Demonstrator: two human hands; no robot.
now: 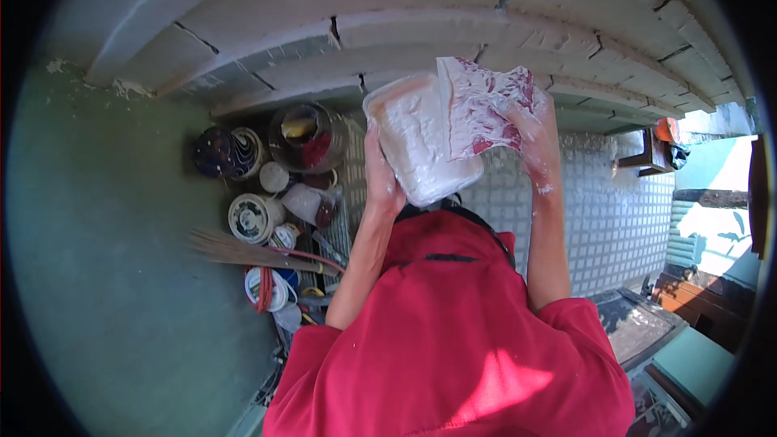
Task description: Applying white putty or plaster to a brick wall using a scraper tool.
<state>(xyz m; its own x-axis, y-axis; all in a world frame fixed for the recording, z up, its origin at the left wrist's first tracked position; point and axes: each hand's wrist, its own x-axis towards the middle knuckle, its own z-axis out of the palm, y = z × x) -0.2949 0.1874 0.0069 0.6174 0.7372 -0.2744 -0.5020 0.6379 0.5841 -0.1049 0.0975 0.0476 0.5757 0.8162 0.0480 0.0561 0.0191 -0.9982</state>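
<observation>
Two sets of fingers in view, both mine, both busy. My left fingers (375, 154) grasp one white rectangular tray (417, 146) by its left side. The tray has rounded corners, sits up in front of my chest, tilted, with white paste spread across its face. My right fingers (524, 123) are clenched on one flat piece (477, 101), maroon under heavy white smears, straight along its left edge. That piece overlaps the tray's right part from here; can't tell if the two touch. White spots on my right forearm (548, 218) too, one sleeve per arm, one red shirt (453, 316).

Left side, cluttered: one clear tub (330, 163) with one yellow and one red item inside, one dark swirl-patterned container (217, 152), one white-smeared bucket (251, 218), one straw broom (235, 249) lying across, one white pail (279, 295) with one red cord (265, 287) over its rim. More small stuff among these, too jumbled to count.

Two walls: one beige block wall (405, 40) ahead, one green wall (137, 259) at left. One tiled floor (607, 210) at right, one dark wooden stool (651, 154) beyond it.
</observation>
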